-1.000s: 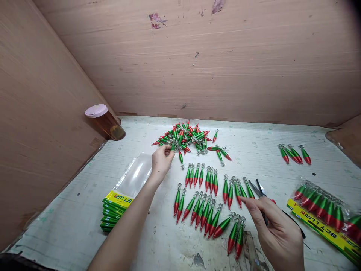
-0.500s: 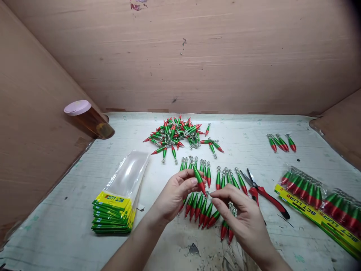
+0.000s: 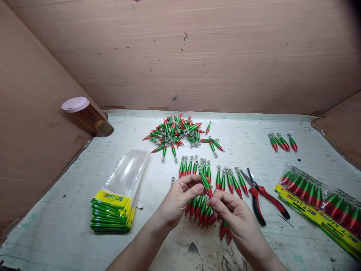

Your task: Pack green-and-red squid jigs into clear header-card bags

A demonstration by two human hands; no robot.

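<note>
A green and red fishing lure [image 3: 205, 181] is pinched between thumb and fingers of my left hand [image 3: 179, 201], tilted with its hooked end up and away from me. My right hand [image 3: 235, 216] is closed, its thumb and fingertips pinching the lure's red tip. Several like lures [image 3: 200, 210] lie in a row beneath my hands, partly covered by them. Behind the held lure is another row of lures [image 3: 185, 167], hooks pointing away. A further group of lures [image 3: 230, 181] lies to the right, beside red-and-black pliers [image 3: 258, 188] with parted jaws.
A heap of lures [image 3: 176, 131] lies at the back. Several lures [image 3: 282, 143] sit back right. Plastic bags with yellow-green headers [image 3: 113, 210] are stacked at left; filled lure packs [image 3: 318, 214] lie at right. A lidded bottle [image 3: 87, 114] stands by the left panel [image 3: 36, 94].
My right hand has moved left and closed on the lure's red tip. The lure in my left hand has shifted slightly right and down.
</note>
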